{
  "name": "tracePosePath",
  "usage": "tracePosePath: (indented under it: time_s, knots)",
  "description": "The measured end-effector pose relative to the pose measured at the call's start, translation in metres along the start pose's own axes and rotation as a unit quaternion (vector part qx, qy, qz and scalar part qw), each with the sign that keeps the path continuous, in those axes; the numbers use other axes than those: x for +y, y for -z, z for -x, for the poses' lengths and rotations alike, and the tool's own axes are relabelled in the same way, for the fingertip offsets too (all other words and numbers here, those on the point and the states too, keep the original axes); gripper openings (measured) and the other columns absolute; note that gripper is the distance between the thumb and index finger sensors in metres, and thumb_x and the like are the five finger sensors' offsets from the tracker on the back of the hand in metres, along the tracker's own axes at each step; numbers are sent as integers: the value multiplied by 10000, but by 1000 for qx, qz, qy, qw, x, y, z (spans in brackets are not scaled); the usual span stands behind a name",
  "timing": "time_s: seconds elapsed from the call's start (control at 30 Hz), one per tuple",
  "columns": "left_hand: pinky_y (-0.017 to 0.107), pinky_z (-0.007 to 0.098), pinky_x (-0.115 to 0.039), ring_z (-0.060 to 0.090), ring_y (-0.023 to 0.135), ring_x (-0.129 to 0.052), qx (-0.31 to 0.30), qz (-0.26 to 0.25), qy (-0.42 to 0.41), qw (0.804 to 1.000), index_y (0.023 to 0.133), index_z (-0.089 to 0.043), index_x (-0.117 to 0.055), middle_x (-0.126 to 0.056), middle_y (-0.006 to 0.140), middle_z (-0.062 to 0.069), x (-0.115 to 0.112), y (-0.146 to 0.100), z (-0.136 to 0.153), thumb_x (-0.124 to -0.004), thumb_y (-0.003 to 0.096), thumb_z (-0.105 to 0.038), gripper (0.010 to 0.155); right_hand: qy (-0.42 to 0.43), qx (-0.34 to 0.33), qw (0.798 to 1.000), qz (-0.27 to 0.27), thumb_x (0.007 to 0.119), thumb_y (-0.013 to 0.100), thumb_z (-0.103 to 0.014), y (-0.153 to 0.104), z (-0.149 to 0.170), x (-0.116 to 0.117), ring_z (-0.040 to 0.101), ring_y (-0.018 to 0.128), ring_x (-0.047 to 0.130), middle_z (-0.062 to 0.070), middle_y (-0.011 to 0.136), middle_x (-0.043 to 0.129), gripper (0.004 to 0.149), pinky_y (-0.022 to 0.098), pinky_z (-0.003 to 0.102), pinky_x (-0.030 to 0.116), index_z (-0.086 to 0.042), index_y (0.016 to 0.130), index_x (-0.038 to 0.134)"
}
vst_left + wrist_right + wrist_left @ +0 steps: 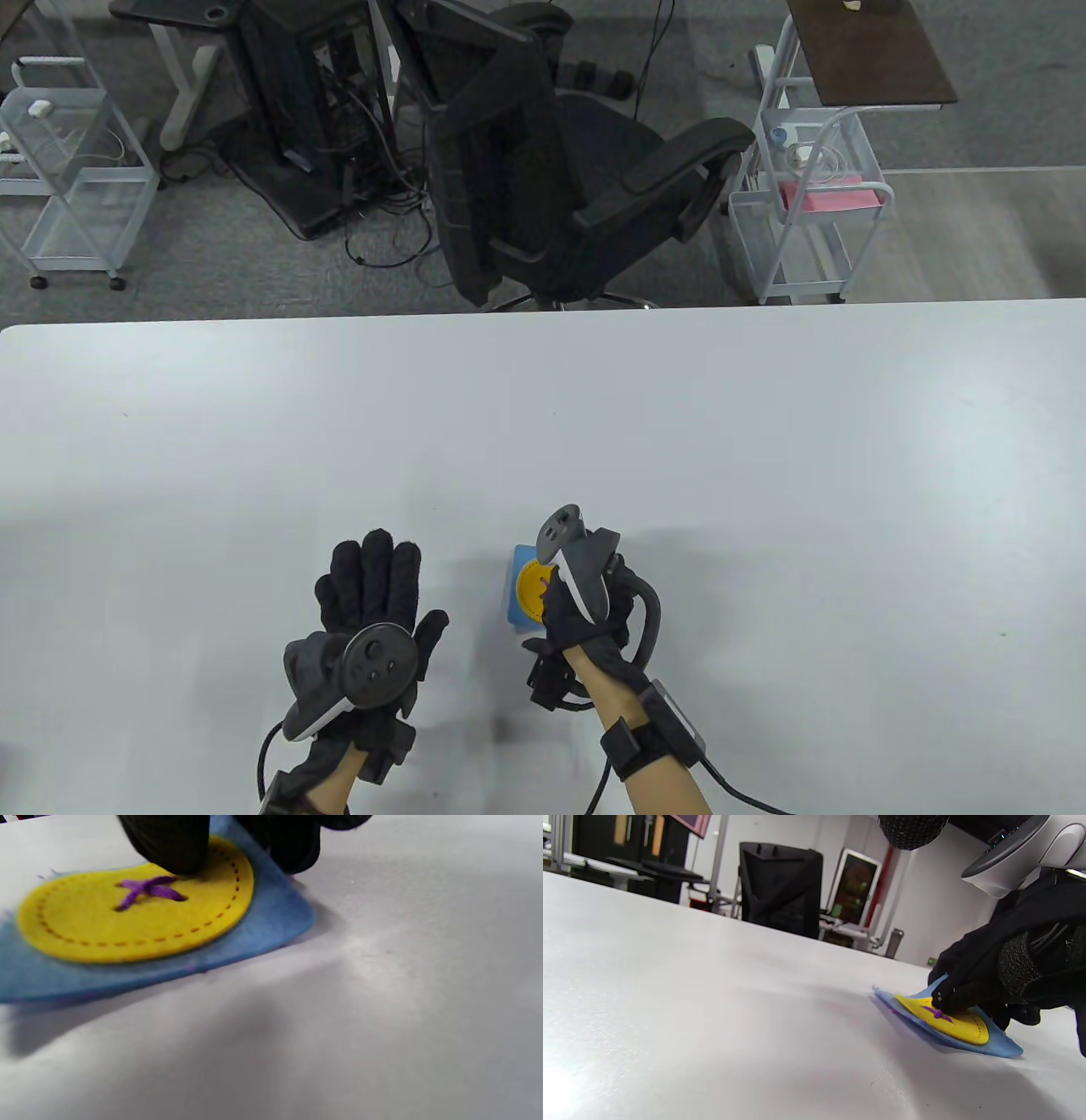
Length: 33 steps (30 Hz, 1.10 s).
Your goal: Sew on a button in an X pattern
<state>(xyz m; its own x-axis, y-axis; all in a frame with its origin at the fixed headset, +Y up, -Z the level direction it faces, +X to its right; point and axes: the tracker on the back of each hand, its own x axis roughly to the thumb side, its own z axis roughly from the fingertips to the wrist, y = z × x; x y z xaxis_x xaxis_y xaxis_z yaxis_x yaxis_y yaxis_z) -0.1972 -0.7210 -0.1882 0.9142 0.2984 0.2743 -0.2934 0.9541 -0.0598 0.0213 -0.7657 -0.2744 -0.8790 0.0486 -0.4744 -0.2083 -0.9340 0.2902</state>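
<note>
Yellow felt button, purple X stitch at centre, sits on blue felt square on white tabletop. Right hand grips square's edge, fingertip pressing button beside stitch. Left hand just left of square, fingers straight, holding nothing.

Bright, even overhead light flooded the white worktop, leaving soft shadows just beneath and beside both hands. Glare bleached the surface near the left wrist camera (lower left corner especially). The right wrist view was motion-blurred throughout.
</note>
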Motion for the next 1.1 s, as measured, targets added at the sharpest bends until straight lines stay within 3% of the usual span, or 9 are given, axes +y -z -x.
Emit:
tracePosePath:
  time_s: [0.2, 0.27, 0.33, 0.47, 0.7, 0.83, 0.9, 1.1]
  knots:
    - [610, 740, -137, 609, 934, 7, 10, 15, -11, 1000, 1117, -40, -142, -6, 1105, 332, -2, 1, 5, -578, 645, -387, 730, -9, 6, 1000, -3, 702, 606, -451, -1, 1, -1, 187, 922, 610, -23, 1118, 450, 643, 736, 366, 538, -355, 1101, 303]
    - [610, 741, -135, 609, 934, 10, 15, 17, -1, 1000, 1117, -44, -140, -3, 1105, 331, -2, 1, 6, -577, 644, -390, 731, -13, 9, 1000, 1, 699, 602, -466, -2, 3, 0, 201, 1034, 475, -35, 1172, 295, 717, 831, 418, 411, -365, 1112, 205]
    - [606, 747, -132, 608, 933, 16, 17, 17, 3, 1000, 1117, -49, -135, 3, 1106, 327, -2, 1, 7, -575, 645, -392, 731, -36, 15, 999, 24, 704, 590, -499, -4, 4, -1, 207, 1145, 152, -70, 1199, 33, 823, 887, 460, 174, -387, 1109, 74]
    - [597, 758, -123, 605, 930, 29, 21, 18, 11, 1000, 1118, -55, -133, 9, 1105, 322, -1, 1, 7, -575, 643, -398, 734, -66, 14, 996, 62, 730, 563, -546, -10, 3, -4, 196, 1122, -98, -116, 1134, -219, 979, 869, 445, 14, -418, 1069, -99]
    - [585, 766, -100, 605, 924, 51, 24, 19, 39, 999, 1123, -80, -127, 30, 1103, 311, 0, 1, 8, -562, 639, -436, 741, -54, -22, 993, 101, 692, 532, -605, -26, 15, -29, 145, 1067, -295, -180, 1066, -336, 1008, 860, 430, -66, -467, 1006, -187]
    - [581, 770, -90, 605, 921, 60, 22, 23, 43, 999, 1125, -93, -127, 38, 1103, 307, 0, 1, 8, -542, 636, -466, 742, -45, -60, 989, 127, 631, 500, -646, -43, 39, -44, 100, 1012, -380, -224, 1013, -382, 970, 844, 417, -126, -512, 956, -214]
    - [579, 771, -86, 607, 920, 62, 20, 25, 48, 998, 1128, -100, -128, 40, 1103, 306, -1, 1, 7, -533, 633, -481, 744, -30, -81, 989, 122, 608, 488, -652, -48, 56, -46, 65, 975, -419, -259, 980, -398, 938, 825, 404, -169, -544, 924, -215]
    - [576, 775, -80, 607, 921, 65, 17, 31, 58, 998, 1128, -101, -125, 42, 1104, 306, -2, 1, 5, -514, 627, -507, 753, -42, -63, 989, 129, 549, 445, -676, -40, 104, -38, 18, 931, -455, -299, 950, -402, 886, 800, 391, -219, -570, 894, -208]
